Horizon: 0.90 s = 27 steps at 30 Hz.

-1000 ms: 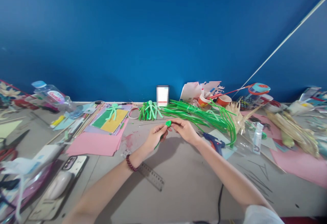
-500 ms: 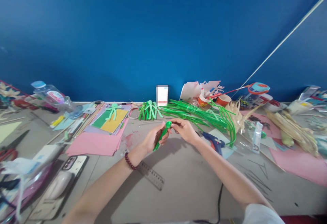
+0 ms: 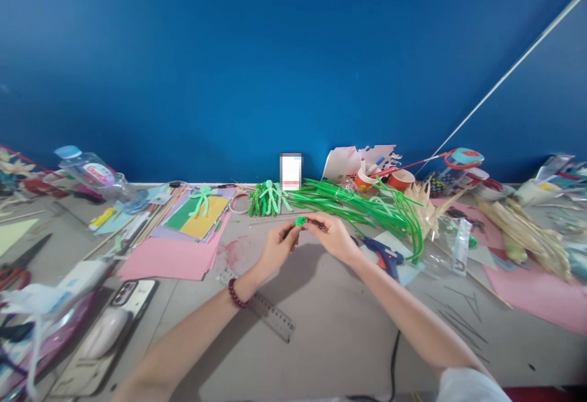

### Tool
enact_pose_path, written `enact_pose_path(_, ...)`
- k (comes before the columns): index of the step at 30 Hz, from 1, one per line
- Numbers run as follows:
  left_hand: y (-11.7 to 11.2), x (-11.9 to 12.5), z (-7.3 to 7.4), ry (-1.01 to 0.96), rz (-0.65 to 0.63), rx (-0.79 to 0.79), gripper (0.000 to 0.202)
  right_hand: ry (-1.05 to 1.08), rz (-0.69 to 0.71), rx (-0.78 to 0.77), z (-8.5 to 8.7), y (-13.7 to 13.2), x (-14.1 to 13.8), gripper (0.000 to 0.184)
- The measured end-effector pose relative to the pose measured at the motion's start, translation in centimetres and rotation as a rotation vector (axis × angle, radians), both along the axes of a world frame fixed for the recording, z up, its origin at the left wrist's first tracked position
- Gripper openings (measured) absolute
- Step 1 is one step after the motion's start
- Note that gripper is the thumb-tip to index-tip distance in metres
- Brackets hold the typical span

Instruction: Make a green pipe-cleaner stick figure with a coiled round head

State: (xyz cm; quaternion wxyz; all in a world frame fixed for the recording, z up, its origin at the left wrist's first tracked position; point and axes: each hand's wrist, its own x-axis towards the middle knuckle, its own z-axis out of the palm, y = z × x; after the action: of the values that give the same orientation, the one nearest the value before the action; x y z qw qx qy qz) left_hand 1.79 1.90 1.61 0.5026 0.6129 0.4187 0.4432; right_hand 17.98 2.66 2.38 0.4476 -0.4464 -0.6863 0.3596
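Observation:
Both my hands meet over the middle of the grey table (image 3: 330, 328). My left hand (image 3: 275, 247), with a dark red bead bracelet at the wrist, and my right hand (image 3: 331, 235) pinch a small green coiled piece (image 3: 301, 221) between their fingertips. Its tail is hidden behind my left fingers. Just beyond lie a bundle of green tubes (image 3: 362, 206) and several green cut-out figures (image 3: 270, 197).
A blue glue gun (image 3: 384, 253) lies right of my right hand, its cord running toward me. A clear ruler (image 3: 270, 313) sits under my left forearm. Pink paper sheets (image 3: 174, 255), a phone (image 3: 131, 292), scissors (image 3: 18, 264), a bottle (image 3: 94, 172), paper cups (image 3: 385, 178) and dried husks (image 3: 527, 230) surround the area.
The green strip that hung down from my left hand half a second ago no longer shows; only the small coil remains between the fingertips. Both hands stayed in place.

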Motion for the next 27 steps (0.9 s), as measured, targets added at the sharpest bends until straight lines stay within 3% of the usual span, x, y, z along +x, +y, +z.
enact_pose_path(4,0.1,-0.1,0.2,-0.128,-0.068,-0.152,0.035,-0.003,0.090,-0.019,0.8,-0.1,0.2,0.029)
enact_pose_path(11,0.6,-0.4,-0.1,-0.454,-0.318,-0.483,0.028,-0.057,0.170,0.036,1.7,0.0,0.8,0.028)
enact_pose_path(16,0.4,-0.6,0.2,-0.570,-0.462,-0.641,0.021,-0.069,0.235,0.074,1.9,0.1,1.2,0.026)
enact_pose_path(21,0.3,-0.8,0.4,-0.619,-0.509,-0.731,0.020,-0.086,0.228,0.129,1.8,0.1,1.2,0.029)
enact_pose_path(27,0.3,-1.0,-0.1,-0.659,-0.544,-0.751,0.024,-0.091,0.268,0.089,1.7,0.1,1.2,0.031)
